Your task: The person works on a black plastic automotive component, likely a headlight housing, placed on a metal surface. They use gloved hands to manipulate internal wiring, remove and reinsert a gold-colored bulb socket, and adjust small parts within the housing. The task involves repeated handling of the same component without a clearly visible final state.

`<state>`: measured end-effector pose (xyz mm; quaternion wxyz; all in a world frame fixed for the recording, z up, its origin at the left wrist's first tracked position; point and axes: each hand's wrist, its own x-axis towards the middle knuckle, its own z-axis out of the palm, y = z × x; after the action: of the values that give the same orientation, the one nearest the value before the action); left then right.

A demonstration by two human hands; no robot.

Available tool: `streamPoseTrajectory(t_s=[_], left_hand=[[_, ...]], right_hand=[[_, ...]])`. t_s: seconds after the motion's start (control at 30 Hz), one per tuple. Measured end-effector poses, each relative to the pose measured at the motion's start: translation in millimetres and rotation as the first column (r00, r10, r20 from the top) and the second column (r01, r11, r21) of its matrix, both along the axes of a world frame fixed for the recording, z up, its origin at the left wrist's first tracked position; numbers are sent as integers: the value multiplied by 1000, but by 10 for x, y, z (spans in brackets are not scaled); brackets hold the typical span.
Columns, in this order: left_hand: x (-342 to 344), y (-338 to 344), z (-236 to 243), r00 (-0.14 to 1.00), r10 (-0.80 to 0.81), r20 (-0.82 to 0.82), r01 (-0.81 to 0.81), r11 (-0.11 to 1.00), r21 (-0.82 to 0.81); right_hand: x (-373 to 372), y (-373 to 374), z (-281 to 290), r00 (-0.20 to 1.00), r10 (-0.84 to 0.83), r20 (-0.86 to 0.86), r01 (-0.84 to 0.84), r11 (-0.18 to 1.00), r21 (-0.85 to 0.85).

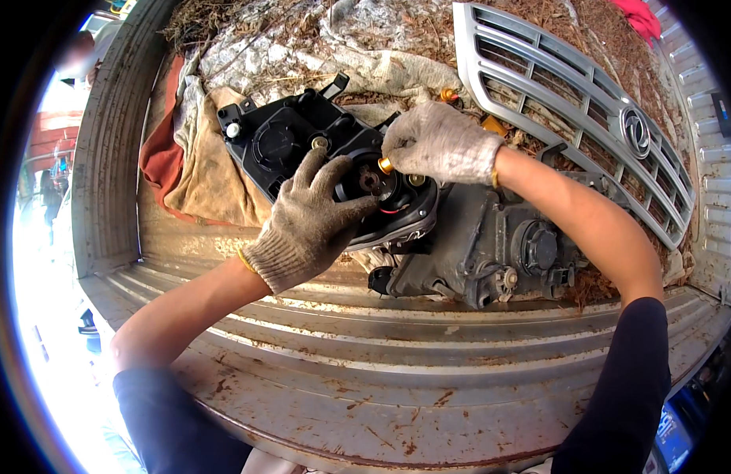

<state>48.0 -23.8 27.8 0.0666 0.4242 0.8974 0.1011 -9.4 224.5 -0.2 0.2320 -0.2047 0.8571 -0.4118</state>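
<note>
A black headlight housing [277, 144] lies back side up in the truck bed, a round opening [373, 182] showing near its right end. My left hand [314, 213], in a dirty knit glove, grips the housing beside that opening, its thumb and fingers curled over the rim. Above the opening, my gloved right hand [436, 142] is closed in a pinch. At its fingertips shows a small brass-coloured cylindrical piece [385, 165], partly hidden by the glove. Close by on the right sits a second, dusty headlight housing [492, 245].
A silver car grille [578, 103] rests at the far right. Small orange-tipped parts [449, 95] lie beside it. Soiled cloth [219, 170], a red rag [161, 162] and dry plant litter [223, 20] cover the bed behind. The ridged metal tailgate [397, 387] runs along the near side.
</note>
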Motion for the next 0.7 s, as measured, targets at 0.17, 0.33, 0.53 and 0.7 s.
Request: streamPoseTrajectory(t_s=[0.17,0.33,0.53,0.7], left_hand=[[4,-28,42,1000,4,2,-4,1000,14],[4,-39,20,1000,5,-12,-5,999,46],[8,-34,5,999,0,-42,2,999,47],[15,-27,-7,999,5,-53,-4,1000,23]], right_hand=[[-12,2,-126,997,-10,76,20,991,-135],[-3,-38,-154,923,-96,372,158,978,-140],[37,-91,-207,989,-38,141,54,993,-109],[62,-173,-249,997,-8,-80,7,1000,-7]])
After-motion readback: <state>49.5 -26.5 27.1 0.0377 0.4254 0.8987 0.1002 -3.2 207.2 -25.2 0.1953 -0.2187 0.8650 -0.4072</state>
